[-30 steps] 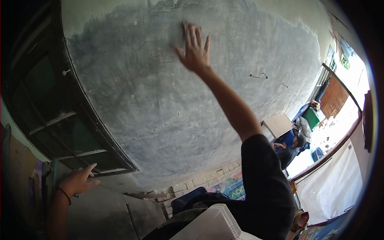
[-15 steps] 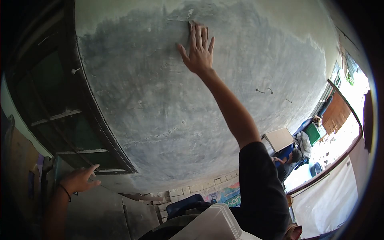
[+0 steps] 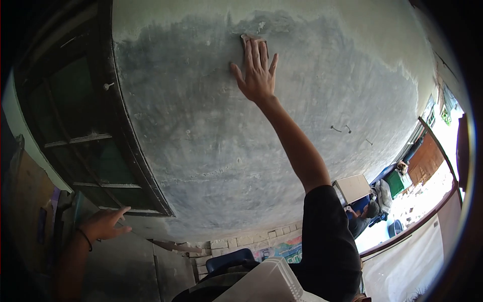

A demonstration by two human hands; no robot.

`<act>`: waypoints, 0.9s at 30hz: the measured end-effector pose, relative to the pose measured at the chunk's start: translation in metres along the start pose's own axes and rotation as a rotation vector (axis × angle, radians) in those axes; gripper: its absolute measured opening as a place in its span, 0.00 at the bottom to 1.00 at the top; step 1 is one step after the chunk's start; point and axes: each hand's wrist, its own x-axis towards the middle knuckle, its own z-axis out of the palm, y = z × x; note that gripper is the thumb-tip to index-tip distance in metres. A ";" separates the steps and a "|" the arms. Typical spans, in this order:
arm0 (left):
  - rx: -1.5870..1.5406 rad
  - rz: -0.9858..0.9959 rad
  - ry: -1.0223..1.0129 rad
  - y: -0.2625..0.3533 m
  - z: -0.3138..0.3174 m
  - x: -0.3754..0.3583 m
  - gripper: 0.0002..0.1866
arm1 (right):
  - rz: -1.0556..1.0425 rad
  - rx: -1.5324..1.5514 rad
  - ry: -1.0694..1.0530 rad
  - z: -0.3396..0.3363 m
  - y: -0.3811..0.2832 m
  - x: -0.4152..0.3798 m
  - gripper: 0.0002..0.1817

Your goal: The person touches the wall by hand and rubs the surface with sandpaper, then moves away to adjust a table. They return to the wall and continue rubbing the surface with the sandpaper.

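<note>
My right hand (image 3: 258,75) reaches up with fingers extended flat on the grey wall (image 3: 201,116). Beneath its fingertips it presses a small brownish piece of sandpaper (image 3: 245,38), whose edges show at the top and side; the rest is hidden by the fingers. A chipped pale spot (image 3: 261,25) in the wall surface lies just above. Down at the left, my left hand (image 3: 104,224), with a dark band on the wrist, hangs in the air with fingers apart and nothing in them. It overlaps the lower corner of the dark window frame (image 3: 151,189) in this view.
A hook (image 3: 108,86) sticks out from the window frame. Nails (image 3: 348,130) project from the wall at right. Below stand a dark blue chair back (image 3: 230,259) and a white plastic box (image 3: 261,284). Another person (image 3: 363,219) is at the lower right beside a pale cabinet (image 3: 352,189).
My view has turned a little, so the wall and window sit further right. My right hand has slid slightly left along the wall relative to the chipped spot. My left hand stays about the same.
</note>
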 end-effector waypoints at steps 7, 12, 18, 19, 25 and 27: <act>0.068 0.045 0.050 -0.005 0.009 0.002 0.42 | -0.010 0.196 -0.208 0.033 -0.034 -0.116 0.47; 0.065 0.006 0.010 0.005 0.007 -0.002 0.42 | -0.025 0.029 -0.202 0.018 -0.011 -0.066 0.45; 0.079 0.038 0.016 0.001 0.007 0.002 0.42 | 0.055 0.138 -0.057 0.012 -0.001 -0.023 0.46; 0.081 0.047 0.026 0.001 0.008 0.003 0.42 | 0.071 0.121 -0.108 0.013 -0.004 -0.038 0.47; 0.267 0.002 -0.088 -0.004 0.037 0.016 0.42 | 0.066 0.150 -0.366 0.029 -0.023 -0.145 0.49; 0.254 0.030 -0.129 0.000 0.043 0.017 0.41 | 0.031 0.130 -0.341 0.029 -0.020 -0.134 0.48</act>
